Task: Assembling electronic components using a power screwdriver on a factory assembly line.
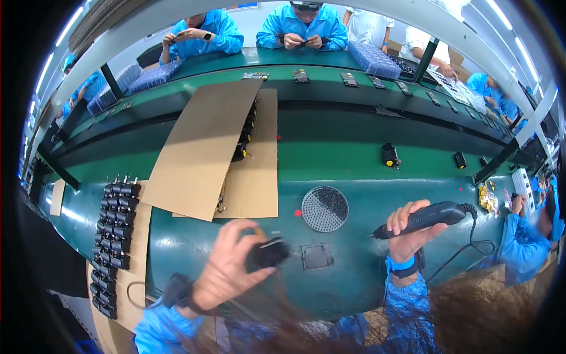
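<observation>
My left hand [239,262] is closed around a small black plastic housing [272,253], blurred by motion, with a bit of yellow near the fingers. In my right hand [411,233] lies a black electric screwdriver [427,218]; its thin tip points left over the bench, and its coiled cord hangs off the right end. Between the two hands a flat, square dark fixture [317,256] sits on the green bench. Just beyond it stands a round grey dimpled tray [325,209], with small dark screws heaped on its right side.
Rows of black housings [112,230] stand on cardboard at left. Cardboard sheets [203,147] lie beyond my left hand, more housings between them. A black unit [390,155] sits on the green strip ahead. Circuit boards [349,79] line the far belt. Co-workers sit opposite and at right.
</observation>
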### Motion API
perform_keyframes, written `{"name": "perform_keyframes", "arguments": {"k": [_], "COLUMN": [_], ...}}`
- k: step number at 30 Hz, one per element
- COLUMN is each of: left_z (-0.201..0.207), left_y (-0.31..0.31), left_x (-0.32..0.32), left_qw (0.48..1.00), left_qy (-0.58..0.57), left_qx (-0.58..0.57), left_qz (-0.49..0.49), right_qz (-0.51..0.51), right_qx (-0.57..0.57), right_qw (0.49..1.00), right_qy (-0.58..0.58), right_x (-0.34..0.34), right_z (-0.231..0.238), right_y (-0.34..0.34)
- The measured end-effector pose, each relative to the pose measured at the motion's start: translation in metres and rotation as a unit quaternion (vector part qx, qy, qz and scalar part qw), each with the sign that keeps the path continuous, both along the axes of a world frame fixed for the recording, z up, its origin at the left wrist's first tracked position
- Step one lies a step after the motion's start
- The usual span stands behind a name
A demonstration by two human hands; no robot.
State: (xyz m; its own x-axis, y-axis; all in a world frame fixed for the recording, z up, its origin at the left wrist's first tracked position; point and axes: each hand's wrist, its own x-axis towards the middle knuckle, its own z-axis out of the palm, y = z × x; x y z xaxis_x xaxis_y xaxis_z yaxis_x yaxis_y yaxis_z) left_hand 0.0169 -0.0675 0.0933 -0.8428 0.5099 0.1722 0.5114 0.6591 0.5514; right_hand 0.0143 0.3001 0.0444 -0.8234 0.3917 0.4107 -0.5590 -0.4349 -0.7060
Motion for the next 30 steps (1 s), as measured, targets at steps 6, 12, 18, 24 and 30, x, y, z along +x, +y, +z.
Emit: {"name": "perform_keyframes", "arguments": {"k": [6, 12, 18, 24, 30], "left_z": [-0.02, -0.025, 0.01, -0.023, -0.05], "left_y": [-0.016, -0.043, -0.188, -0.264, -0.284], "left_x": [0.028, 0.039, 0.109, 0.169, 0.14], "left_qw": [0.988, 0.993, 0.897, 0.834, 0.818], "left_qy": [0.02, 0.006, 0.013, 0.061, 0.073], "left_qx": [-0.155, -0.117, -0.081, -0.136, -0.152], "left_qz": [0.002, 0.018, 0.434, 0.532, 0.55], "right_qz": [0.02, 0.048, -0.004, 0.011, 0.015], "right_qx": [-0.002, 0.053, 0.033, 0.042, 0.024], "right_qw": [0.999, 0.997, 0.999, 0.999, 0.998], "right_qy": [-0.039, -0.014, -0.019, -0.033, -0.05], "right_x": [0.002, 0.004, 0.001, 0.002, 0.003], "right_z": [-0.004, -0.002, -0.021, -0.019, -0.023], "right_y": [0.002, 0.026, 0.019, 0.017, 0.018]}}
